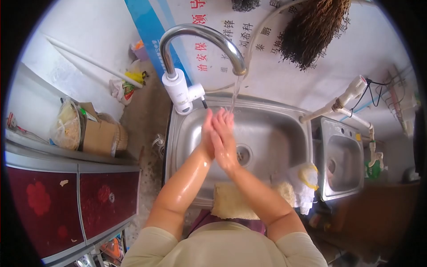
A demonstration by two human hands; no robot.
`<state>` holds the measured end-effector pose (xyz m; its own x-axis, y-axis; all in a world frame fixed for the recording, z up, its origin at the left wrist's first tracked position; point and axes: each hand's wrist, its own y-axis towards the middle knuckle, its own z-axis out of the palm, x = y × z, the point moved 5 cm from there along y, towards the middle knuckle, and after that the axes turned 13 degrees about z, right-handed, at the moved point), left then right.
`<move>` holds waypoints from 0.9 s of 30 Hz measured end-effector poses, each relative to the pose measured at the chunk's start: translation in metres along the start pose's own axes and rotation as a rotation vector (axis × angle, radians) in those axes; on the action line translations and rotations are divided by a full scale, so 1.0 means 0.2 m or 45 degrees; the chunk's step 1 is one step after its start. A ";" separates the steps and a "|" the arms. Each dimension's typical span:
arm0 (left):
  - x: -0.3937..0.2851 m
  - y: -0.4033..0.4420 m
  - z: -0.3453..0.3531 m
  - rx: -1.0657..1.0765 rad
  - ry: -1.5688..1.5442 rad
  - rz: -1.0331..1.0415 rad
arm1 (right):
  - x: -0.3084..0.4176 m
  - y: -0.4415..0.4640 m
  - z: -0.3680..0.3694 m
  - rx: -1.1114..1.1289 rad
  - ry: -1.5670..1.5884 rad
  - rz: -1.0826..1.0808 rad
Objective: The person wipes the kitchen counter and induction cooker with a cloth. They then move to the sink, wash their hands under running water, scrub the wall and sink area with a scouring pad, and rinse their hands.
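Water runs from the curved chrome faucet [202, 32] down onto the fingertips of my two wet hands, which press together over the steel sink [275, 142]. My left hand [224, 140] lies against my right hand [207, 133], palm to palm, with fingers stretched out toward the wall. No object shows in either hand. The faucet's white body [177, 91] stands at the sink's back left corner. Below my wrists is the sink's drain [243, 155]. A yellowish cloth [229, 202] hangs over the front edge under my left forearm.
At the right stands a smaller sink [342, 162], with a white pipe and valve [353, 91] above it. A straw brush [311, 33] hangs on the wall. White cloth [302, 189] lies at the front right corner. Dark red cabinets [106, 202] and a cardboard box [98, 137] are at the left.
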<state>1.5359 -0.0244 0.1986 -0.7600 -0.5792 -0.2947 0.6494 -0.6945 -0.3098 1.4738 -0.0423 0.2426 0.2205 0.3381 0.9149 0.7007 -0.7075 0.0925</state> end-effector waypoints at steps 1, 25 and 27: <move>0.03 -0.03 0.01 0.047 0.163 0.040 | -0.01 0.03 -0.02 0.026 0.052 0.119; 0.01 -0.13 0.04 -0.097 0.229 -0.078 | -0.09 0.18 -0.01 0.070 1.153 0.914; 0.00 -0.09 -0.01 0.045 0.230 -0.072 | -0.28 0.24 0.05 0.581 1.477 0.703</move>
<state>1.5251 -0.0116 0.2026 -0.7764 -0.4547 -0.4363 0.6019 -0.7402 -0.2996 1.5008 -0.0889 0.1919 0.0089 -0.7905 0.6124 0.9174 -0.2372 -0.3196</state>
